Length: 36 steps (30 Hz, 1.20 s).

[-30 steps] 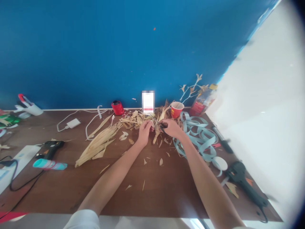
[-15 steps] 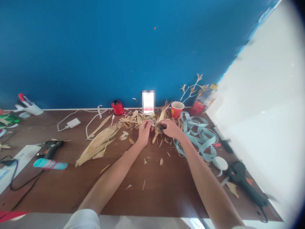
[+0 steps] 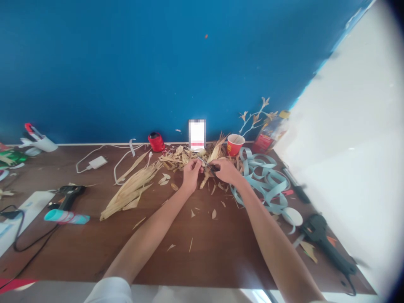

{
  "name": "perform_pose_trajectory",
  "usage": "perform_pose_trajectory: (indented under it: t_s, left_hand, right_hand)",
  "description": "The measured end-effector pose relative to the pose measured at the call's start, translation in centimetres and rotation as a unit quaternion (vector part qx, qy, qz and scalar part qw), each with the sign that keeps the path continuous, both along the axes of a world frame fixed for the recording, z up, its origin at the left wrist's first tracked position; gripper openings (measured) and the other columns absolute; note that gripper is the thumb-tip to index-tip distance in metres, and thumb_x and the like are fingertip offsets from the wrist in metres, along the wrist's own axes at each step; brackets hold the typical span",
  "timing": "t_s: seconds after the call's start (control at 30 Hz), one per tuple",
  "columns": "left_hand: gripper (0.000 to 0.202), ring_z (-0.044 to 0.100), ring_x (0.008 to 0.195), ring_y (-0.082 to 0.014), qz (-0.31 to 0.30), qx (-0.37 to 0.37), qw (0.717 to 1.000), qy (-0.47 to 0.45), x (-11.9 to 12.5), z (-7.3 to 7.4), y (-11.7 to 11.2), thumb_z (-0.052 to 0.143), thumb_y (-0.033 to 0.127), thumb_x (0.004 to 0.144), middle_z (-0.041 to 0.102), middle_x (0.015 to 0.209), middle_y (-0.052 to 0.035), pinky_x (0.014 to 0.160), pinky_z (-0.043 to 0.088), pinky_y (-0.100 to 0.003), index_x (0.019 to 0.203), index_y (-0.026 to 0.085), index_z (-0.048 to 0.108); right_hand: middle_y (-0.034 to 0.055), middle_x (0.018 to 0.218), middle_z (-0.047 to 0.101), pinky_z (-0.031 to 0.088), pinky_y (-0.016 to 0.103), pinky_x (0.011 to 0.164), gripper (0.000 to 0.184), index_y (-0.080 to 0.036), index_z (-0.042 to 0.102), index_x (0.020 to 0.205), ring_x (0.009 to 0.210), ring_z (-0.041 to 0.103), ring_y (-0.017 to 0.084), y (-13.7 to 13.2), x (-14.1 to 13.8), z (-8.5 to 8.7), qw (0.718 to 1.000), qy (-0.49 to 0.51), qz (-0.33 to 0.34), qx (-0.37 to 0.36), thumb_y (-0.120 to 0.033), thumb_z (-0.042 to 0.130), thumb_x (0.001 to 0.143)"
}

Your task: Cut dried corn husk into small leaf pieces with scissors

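Observation:
My right hand (image 3: 225,170) is closed around the dark handles of a pair of scissors (image 3: 206,163), whose blades point left toward my other hand. My left hand (image 3: 191,171) pinches a small pale piece, apparently dried corn husk, at the blades; most of it is hidden by the fingers. Just beyond both hands lies a heap of dried husk scraps (image 3: 176,159). A bundled husk (image 3: 217,148) stands out behind the scissors. Long dried husks (image 3: 131,194) lie to the left of my left hand.
Right of my hands are a red paper cup (image 3: 235,146), tangled light-blue ribbon (image 3: 268,181) and a black glue gun (image 3: 328,242). A lit phone (image 3: 197,134) leans on the wall. On the left are a charger (image 3: 97,163), a second glue gun (image 3: 70,195) and a blue roll (image 3: 67,216).
Both hands stay in almost the same place, still at the scissors and the small piece. Less of the pale piece shows between the fingers now. The view has shifted very slightly.

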<state>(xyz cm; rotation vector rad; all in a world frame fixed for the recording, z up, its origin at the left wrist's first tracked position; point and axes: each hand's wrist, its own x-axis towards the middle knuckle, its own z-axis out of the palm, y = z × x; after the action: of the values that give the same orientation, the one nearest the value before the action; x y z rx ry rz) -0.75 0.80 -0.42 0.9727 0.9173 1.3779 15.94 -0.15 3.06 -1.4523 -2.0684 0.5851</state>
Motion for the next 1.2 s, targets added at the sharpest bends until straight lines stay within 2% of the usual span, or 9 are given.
perform_pose_trajectory:
  t_s: [0.33, 0.57, 0.7, 0.83, 0.93, 1.03, 1.1, 1.2]
  left_hand:
    - [0.025, 0.047, 0.057, -0.0084, 0.019, 0.015, 1.000, 0.018, 0.0, -0.3, 0.1, 0.069, 0.040, 0.076, 0.054, 0.063, 0.0023, 0.057, 0.041, -0.023, 0.080, 0.016, 0.063]
    - [0.022, 0.047, 0.057, -0.0091, 0.035, 0.025, 0.998, 0.041, 0.0, -0.6, 0.2, 0.068, 0.038, 0.076, 0.054, 0.063, 0.0019, 0.056, 0.039, -0.023, 0.081, 0.016, 0.067]
    - [0.021, 0.047, 0.057, -0.0094, 0.039, 0.026, 0.997, 0.055, 0.1, -0.6, 0.2, 0.068, 0.037, 0.076, 0.056, 0.064, 0.0016, 0.056, 0.039, -0.023, 0.080, 0.016, 0.069]
    - [0.020, 0.048, 0.057, -0.0099, 0.034, 0.021, 0.997, 0.066, 0.1, -0.7, 0.1, 0.069, 0.035, 0.075, 0.057, 0.063, 0.0013, 0.057, 0.040, -0.024, 0.081, 0.016, 0.070]
    - [0.021, 0.048, 0.058, -0.0096, 0.021, 0.023, 0.997, 0.066, 0.1, -0.7, 0.1, 0.067, 0.036, 0.076, 0.058, 0.065, 0.0008, 0.057, 0.040, -0.023, 0.083, 0.017, 0.070]
    - [0.022, 0.048, 0.058, -0.0092, 0.013, 0.017, 0.998, 0.058, 0.1, -0.7, 0.1, 0.066, 0.037, 0.076, 0.056, 0.065, 0.0009, 0.057, 0.040, -0.023, 0.082, 0.016, 0.069]
    - [0.021, 0.048, 0.057, -0.0092, 0.010, 0.009, 0.999, 0.051, 0.1, -0.6, 0.1, 0.066, 0.036, 0.076, 0.055, 0.063, 0.0015, 0.057, 0.040, -0.023, 0.081, 0.016, 0.068]
    - [0.020, 0.049, 0.057, -0.0091, 0.009, 0.003, 0.999, 0.043, 0.1, -0.6, 0.1, 0.065, 0.036, 0.076, 0.054, 0.062, 0.0024, 0.057, 0.041, -0.023, 0.079, 0.016, 0.065]
  right_hand:
    - [0.0025, 0.077, 0.068, 0.043, 0.024, 0.071, 0.027, -0.021, 0.073, 0.089, 0.081, 0.058, 0.020, 0.0, 0.3, 0.1, 1.000, 0.018, 0.003, 0.000, -0.015, 0.058, 0.067]
    - [0.0029, 0.075, 0.067, 0.040, 0.023, 0.066, 0.027, -0.020, 0.072, 0.082, 0.074, 0.057, 0.018, -0.1, 0.7, 1.0, 0.999, -0.021, 0.029, 0.003, -0.012, 0.052, 0.066]
    - [0.0038, 0.088, 0.072, 0.041, 0.025, 0.068, 0.032, -0.023, 0.075, 0.088, 0.079, 0.060, 0.020, -0.1, 1.6, 1.2, 0.998, -0.049, 0.029, 0.008, -0.012, 0.053, 0.068]
    - [0.0010, 0.107, 0.072, 0.041, 0.027, 0.069, 0.044, -0.028, 0.075, 0.098, 0.088, 0.062, 0.022, 0.0, 2.6, 1.1, 0.996, -0.084, -0.002, 0.005, -0.008, 0.054, 0.066]
    - [0.0016, 0.101, 0.073, 0.040, 0.026, 0.065, 0.043, -0.028, 0.075, 0.100, 0.083, 0.062, 0.022, 0.1, 2.8, 1.1, 0.995, -0.094, -0.035, 0.001, -0.009, 0.055, 0.067]
    - [0.0020, 0.089, 0.074, 0.039, 0.026, 0.062, 0.039, -0.026, 0.074, 0.099, 0.073, 0.061, 0.019, 0.0, 2.5, 1.3, 0.997, -0.064, -0.053, -0.002, -0.011, 0.055, 0.068]
    - [0.0017, 0.088, 0.074, 0.039, 0.025, 0.062, 0.036, -0.025, 0.074, 0.099, 0.070, 0.061, 0.019, 0.0, 2.4, 1.4, 0.998, -0.044, -0.041, -0.006, -0.014, 0.056, 0.069]
    - [0.0020, 0.096, 0.073, 0.042, 0.026, 0.066, 0.036, -0.025, 0.074, 0.099, 0.077, 0.062, 0.020, 0.1, 2.3, 1.2, 0.999, -0.038, 0.006, -0.002, -0.015, 0.058, 0.069]
